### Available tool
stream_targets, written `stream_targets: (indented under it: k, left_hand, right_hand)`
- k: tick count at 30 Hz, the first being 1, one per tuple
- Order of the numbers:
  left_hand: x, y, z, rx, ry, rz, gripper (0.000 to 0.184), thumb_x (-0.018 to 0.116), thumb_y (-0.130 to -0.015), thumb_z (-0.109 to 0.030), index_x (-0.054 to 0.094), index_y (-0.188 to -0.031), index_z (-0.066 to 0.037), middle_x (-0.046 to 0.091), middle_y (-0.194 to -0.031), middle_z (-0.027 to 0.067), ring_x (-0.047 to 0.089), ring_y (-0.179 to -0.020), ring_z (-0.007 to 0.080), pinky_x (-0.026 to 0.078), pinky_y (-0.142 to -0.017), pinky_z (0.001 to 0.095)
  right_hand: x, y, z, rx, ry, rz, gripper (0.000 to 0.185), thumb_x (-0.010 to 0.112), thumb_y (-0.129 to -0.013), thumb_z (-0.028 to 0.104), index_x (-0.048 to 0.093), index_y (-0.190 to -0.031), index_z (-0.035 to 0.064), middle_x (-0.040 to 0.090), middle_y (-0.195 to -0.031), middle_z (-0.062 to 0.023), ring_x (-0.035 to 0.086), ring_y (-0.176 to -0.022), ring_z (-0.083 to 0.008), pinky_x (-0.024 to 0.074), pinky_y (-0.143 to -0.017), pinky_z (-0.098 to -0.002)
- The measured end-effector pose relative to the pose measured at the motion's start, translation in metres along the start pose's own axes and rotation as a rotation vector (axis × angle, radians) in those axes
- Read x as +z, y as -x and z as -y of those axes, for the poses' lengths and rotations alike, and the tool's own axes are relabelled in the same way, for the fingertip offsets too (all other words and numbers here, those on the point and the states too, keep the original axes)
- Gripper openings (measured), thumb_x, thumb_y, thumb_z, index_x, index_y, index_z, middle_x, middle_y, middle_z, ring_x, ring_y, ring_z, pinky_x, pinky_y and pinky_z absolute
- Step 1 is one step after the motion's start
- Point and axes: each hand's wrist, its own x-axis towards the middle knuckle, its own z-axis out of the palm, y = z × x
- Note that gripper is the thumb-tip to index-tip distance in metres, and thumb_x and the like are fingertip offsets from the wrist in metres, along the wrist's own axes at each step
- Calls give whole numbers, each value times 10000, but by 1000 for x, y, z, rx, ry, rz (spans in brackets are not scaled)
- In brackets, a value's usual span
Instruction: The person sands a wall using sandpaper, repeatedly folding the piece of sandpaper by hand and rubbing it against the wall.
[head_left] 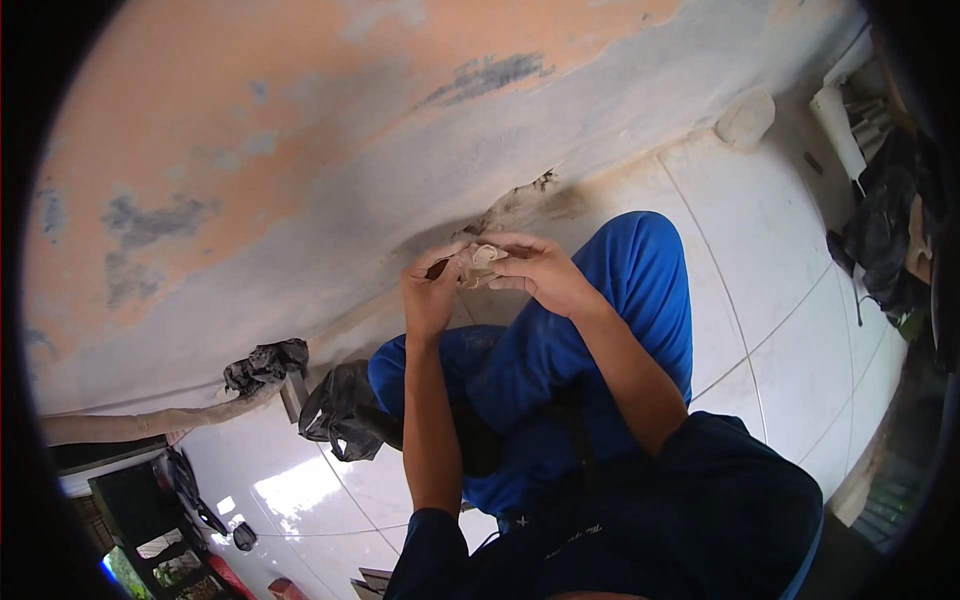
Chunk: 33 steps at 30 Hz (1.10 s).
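In the middle of the head view, both my hands meet over a small pale, crumpled thing (484,256). It looks like a thin plastic wrapping with whitish stuff inside, but its kind is unclear. My left hand (432,292) grips it from the left with bent fingers and thumb. From the right, my right hand (548,277) pinches it, fingers over the top and thumb below. Just beyond the hands, the wall's foot has a rough, broken patch (515,205).
A peeling orange and grey wall (330,150) rises in front. My blue-trousered legs (570,340) fold on white floor tiles (800,350). A black plastic bag (340,405) and crumpled black plastic (265,368) lie left. A pale round thing (746,118) and dark bags (885,225) are at right.
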Motion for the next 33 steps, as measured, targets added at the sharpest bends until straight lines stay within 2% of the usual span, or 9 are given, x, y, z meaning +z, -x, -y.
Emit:
stream_targets:
  k: [5, 8, 11, 14, 17, 20, 23, 31, 33]
  left_hand:
    - [5, -1, -2, 8, -140, -94, 154, 683, -874, -19, 717, -1019, 23, 716, -958, 71, 643, -838, 107, 502, -763, 235]
    - [12, -3, 2, 44, -122, -103, 161, 690, -872, -32, 717, -1021, 24, 718, -974, 81, 651, -865, 120, 505, -798, 246]
    - [18, -3, 2, 18, -100, -144, 168, 692, -875, -41, 714, -1028, 24, 718, -977, 89, 651, -870, 125, 505, -806, 251]
    - [20, -1, 9, 44, -28, -161, 171, 690, -880, -46, 709, -1033, 29, 718, -961, 90, 649, -868, 124, 506, -796, 250]
    - [16, -5, 13, 46, -31, -149, 180, 684, -885, -45, 700, -1045, 36, 716, -950, 89, 646, -856, 121, 509, -781, 252]
    - [10, -6, 8, 14, -81, -151, 182, 677, -889, -40, 692, -1050, 43, 712, -953, 87, 641, -844, 117, 510, -763, 252]
    - [4, -8, 14, 50, -93, -123, 171, 670, -890, -32, 688, -1041, 47, 708, -966, 88, 640, -841, 117, 510, -752, 253]
    - [-7, -8, 0, -84, 147, -17, 136, 643, -883, 29, 695, -1008, 42, 704, -994, 93, 647, -910, 144, 510, -811, 271]
    - [-8, -7, 1, -16, -1, 12, 132, 628, -884, 46, 701, -994, 31, 702, -1014, 96, 645, -925, 150, 508, -824, 274]
  right_hand:
    - [-12, -13, -20, -301, 320, -128, 316, 656, -837, -49, 618, -1151, -55, 665, -1044, -130, 660, -936, -176, 562, -765, -289]
    - [-9, -12, -18, -342, 423, -236, 299, 653, -852, -9, 617, -1144, -66, 677, -987, -117, 668, -892, -169, 554, -762, -280]
    - [-7, -11, -14, -137, 535, -277, 276, 649, -868, 26, 630, -1127, -70, 685, -934, -98, 675, -826, -160, 549, -751, -273]
    - [3, -6, -14, -6, 443, -135, 267, 637, -888, 75, 652, -1121, -55, 692, -923, -94, 679, -781, -157, 542, -738, -264]
    - [-2, -7, -18, -102, 499, -88, 267, 614, -915, 97, 660, -1140, -40, 692, -953, -90, 673, -786, -150, 536, -721, -261]
    - [-14, -14, -29, -101, 355, -48, 280, 600, -936, 110, 651, -1171, -34, 688, -950, -82, 664, -779, -140, 534, -712, -269]
    - [-8, -12, -23, -204, 493, -90, 296, 600, -939, 79, 623, -1212, -36, 681, -931, -90, 656, -769, -135, 528, -705, -260]
    - [0, -3, -9, -209, 319, -92, 361, 579, -932, -1, 560, -1292, -8, 676, -958, -134, 680, -831, -163, 562, -708, -265]
    - [-1, -5, -11, -234, 300, -106, 348, 569, -938, -1, 560, -1286, -15, 680, -971, -137, 681, -852, -167, 568, -720, -273]
